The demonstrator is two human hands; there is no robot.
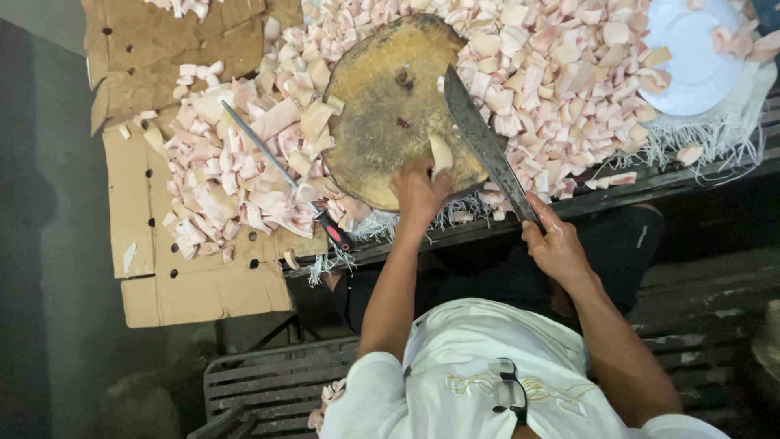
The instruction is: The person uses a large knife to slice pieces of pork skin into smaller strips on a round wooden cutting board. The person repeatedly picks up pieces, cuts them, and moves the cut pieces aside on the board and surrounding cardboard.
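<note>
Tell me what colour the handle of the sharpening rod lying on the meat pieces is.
Red and black handle, seen in the head view.

The round chopping block (390,106) top lies mostly bare; heaped meat pieces (552,73) crowd around it.

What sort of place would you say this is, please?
Probably a market or butcher's meat-cutting stall: a round wooden chopping block ringed by heaps of cut pork pieces on cardboard, with a cleaver in the right hand.
</note>
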